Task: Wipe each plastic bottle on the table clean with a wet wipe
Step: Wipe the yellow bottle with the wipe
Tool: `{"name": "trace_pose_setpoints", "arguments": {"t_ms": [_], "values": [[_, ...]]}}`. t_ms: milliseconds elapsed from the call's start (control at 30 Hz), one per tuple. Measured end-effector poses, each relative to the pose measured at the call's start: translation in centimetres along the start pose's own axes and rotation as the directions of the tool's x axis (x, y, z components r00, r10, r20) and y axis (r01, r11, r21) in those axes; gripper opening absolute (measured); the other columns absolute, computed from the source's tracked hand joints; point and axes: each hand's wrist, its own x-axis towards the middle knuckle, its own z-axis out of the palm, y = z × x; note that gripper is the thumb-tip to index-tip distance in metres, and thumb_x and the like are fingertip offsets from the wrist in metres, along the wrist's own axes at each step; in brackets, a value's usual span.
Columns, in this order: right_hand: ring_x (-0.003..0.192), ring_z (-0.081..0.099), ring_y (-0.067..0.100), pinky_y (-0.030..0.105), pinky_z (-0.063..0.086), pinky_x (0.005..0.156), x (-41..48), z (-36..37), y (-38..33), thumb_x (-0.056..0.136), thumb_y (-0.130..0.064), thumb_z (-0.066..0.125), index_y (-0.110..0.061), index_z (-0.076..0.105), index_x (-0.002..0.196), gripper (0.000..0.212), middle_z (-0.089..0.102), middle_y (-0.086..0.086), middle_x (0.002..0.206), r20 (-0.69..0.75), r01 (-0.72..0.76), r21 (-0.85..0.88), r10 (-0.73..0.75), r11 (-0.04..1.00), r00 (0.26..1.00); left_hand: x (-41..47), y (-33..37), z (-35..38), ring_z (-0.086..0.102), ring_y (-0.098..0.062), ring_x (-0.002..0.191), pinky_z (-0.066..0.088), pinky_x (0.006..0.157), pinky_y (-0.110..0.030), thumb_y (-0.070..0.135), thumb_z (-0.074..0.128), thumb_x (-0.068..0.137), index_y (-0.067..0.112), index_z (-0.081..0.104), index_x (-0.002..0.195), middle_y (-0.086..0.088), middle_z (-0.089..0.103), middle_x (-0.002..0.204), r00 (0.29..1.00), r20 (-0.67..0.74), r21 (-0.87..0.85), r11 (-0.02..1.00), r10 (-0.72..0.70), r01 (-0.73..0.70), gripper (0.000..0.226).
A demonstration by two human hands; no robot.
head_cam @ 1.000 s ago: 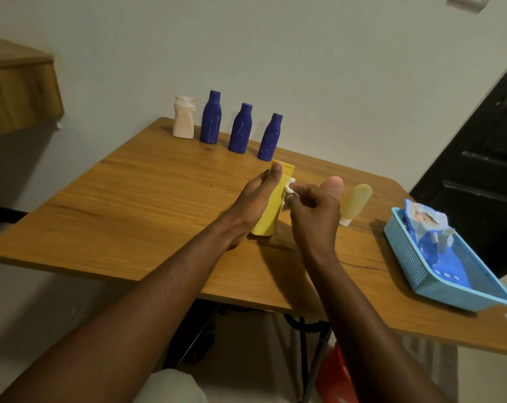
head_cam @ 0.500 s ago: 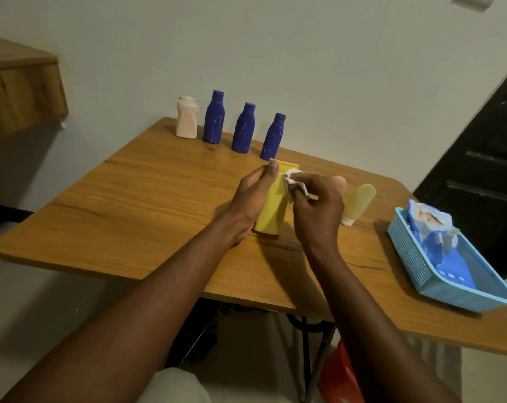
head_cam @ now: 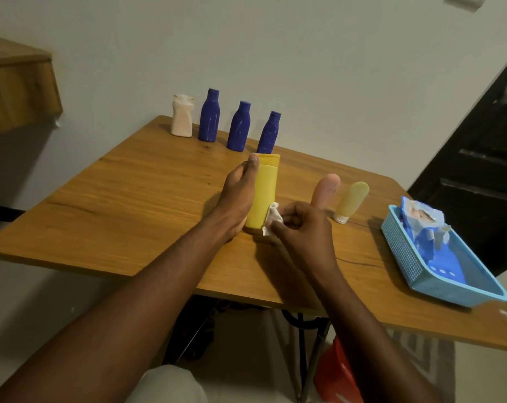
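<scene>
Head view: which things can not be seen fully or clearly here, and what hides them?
All in the head view.
Yellow bottle: left side and base, covered by the left hand and the wipe.
Pink tube: lower end, behind the right hand.
Pack in the basket: print too small to read.
Red thing under the table: mostly hidden by the right arm.
</scene>
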Motion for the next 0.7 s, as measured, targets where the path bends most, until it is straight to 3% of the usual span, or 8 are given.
{"name": "trace_pose_setpoints", "arguments": {"t_ms": [100,200,367,467,700], "values": [[0.082,0.071,0.005,0.031,0.062,0.075,-0.2,-0.5,0.2,0.084,-0.013,0.081,-0.016,0.073,0.094,0.014,0.073,-0.006,0.088,0.054,0.015,-0.051,-0.013,0.999,0.998,0.1,-0.2,-0.1,0.062,-0.021,0.089,0.057,0.084,-0.044,0.059,0.041,0.106,0.026,0.061,0.108,-0.009,0.062,0.099,1.000,0.000,-0.010,1.000,0.007,-0.007,0.040],[0.087,0.070,0.004,0.030,0.062,0.077,-0.1,-0.8,0.7,0.086,-0.014,0.080,-0.017,0.073,0.096,0.012,0.073,-0.008,0.092,0.013,0.030,-0.061,-0.030,0.998,0.999,0.1,-0.1,0.0,0.063,-0.025,0.096,0.057,0.093,-0.050,0.056,0.045,0.106,0.024,0.061,0.112,-0.010,0.062,0.105,1.000,0.024,-0.048,0.999,0.009,-0.008,0.037],[0.090,0.072,0.007,0.034,0.063,0.080,0.3,-0.6,1.1,0.091,-0.012,0.075,-0.015,0.074,0.101,0.010,0.075,-0.005,0.097,-0.066,-0.006,0.101,0.013,0.995,0.998,-0.2,-0.3,0.0,0.069,-0.020,0.107,0.059,0.097,-0.042,0.034,0.063,0.103,0.017,0.065,0.124,-0.005,0.073,0.115,0.985,0.173,-0.116,0.993,0.003,0.018,0.028],[0.097,0.072,0.009,0.040,0.062,0.086,0.4,-0.8,1.7,0.093,-0.013,0.073,-0.016,0.076,0.103,0.011,0.076,-0.005,0.102,-0.087,-0.026,0.143,0.039,0.989,0.995,-0.2,-0.5,0.0,0.069,-0.021,0.116,0.057,0.102,-0.044,0.025,0.067,0.100,0.014,0.066,0.127,-0.007,0.074,0.123,0.967,0.253,-0.121,0.992,0.001,0.031,0.029],[0.097,0.073,0.012,0.045,0.062,0.088,-0.1,-1.5,2.0,0.095,-0.011,0.071,-0.014,0.075,0.102,0.010,0.077,-0.003,0.099,-0.145,0.008,0.205,0.022,0.979,0.989,-0.8,-0.7,0.1,0.069,-0.015,0.119,0.059,0.099,-0.048,0.025,0.077,0.093,0.022,0.057,0.144,0.004,0.071,0.130,0.929,0.369,0.139,0.989,-0.005,-0.050,0.055]]}}
